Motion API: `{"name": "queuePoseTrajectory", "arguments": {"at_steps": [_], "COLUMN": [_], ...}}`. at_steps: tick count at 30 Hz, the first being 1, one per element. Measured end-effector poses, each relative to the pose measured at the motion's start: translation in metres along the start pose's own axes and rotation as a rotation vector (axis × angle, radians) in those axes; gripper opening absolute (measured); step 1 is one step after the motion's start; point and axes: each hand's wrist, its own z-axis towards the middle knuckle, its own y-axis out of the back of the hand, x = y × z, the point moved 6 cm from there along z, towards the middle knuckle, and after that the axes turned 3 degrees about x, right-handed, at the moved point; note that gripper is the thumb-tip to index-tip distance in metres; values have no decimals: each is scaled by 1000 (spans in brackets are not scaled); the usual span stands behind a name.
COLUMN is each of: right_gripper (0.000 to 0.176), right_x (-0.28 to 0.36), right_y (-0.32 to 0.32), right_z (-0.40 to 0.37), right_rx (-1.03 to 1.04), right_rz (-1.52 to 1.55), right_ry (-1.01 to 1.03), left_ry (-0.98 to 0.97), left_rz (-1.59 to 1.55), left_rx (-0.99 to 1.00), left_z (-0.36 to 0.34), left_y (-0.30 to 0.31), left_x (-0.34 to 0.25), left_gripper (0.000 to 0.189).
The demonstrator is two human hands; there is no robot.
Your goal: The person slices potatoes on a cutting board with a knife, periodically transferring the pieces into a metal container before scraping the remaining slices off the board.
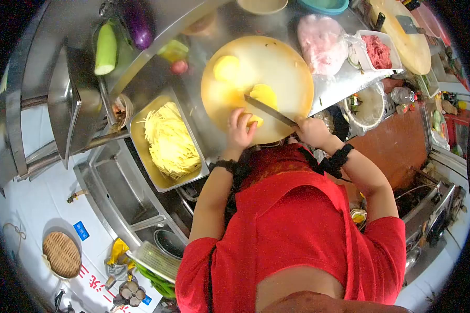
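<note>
a commercial kitchen: steel counter (156,78), metal tray (141,141), round chopping board (277,62), minced meat (377,51).

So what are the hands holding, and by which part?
The right hand grips the knife by its handle; the left hand presses on the near edge of the yellow vegetable piece.

Red characters (91,279) on white surface (36,208), possibly Chinese, too blurred to read, small blue label (81,230) illegible

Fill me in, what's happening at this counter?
A person in red is slicing a potato piece on a round cutting board. The right hand holds the cleaver; the left hand steadies the piece. Another peeled piece lies on the board. A tray of shreds sits alongside.
</note>
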Motion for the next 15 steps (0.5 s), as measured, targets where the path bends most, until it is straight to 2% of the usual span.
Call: {"name": "queuePoseTrajectory", "arguments": {"at_steps": [1, 2, 4, 5, 7, 8, 10, 14, 15], "right_gripper": [24, 24, 23, 23, 22, 21, 20, 19, 19], "right_x": [-2, -4, -4, -3, -1, 3, 6, 8, 9], "right_y": [3, 6, 11, 13, 16, 17, 15, 3, 3], "right_z": [1, 1, 1, 0, -2, -3, -5, -6, -6], "right_rx": [-4, 2, 5, -4, -17, -30, -45, -131, -150], "right_rz": [1, 2, 5, -10, -24, -27, -28, -21, -10], "right_ry": [5, -6, -15, -13, -13, 12, 38, 119, 138], "left_ry": [-32, -34, -20, -23, 301, 300, 499, 474, 555], "left_rz": [9, 16, -51, -49, -68, -67, -138, -64, -291], "left_rx": [97, 96, 351, 351, 416, 417, 189, 119, 53], "left_z": [6, 9, 10, 10, 5, 5, 5, 7, 1], "left_y": [3, 9, 2, 2, -2, -4, 0, -16, -24], "left_x": [-4, -4, -3, -4, 13, 10, 11, 7, 13], "left_gripper": [34, 34, 38, 38, 37, 37, 38, 45, 48]}}
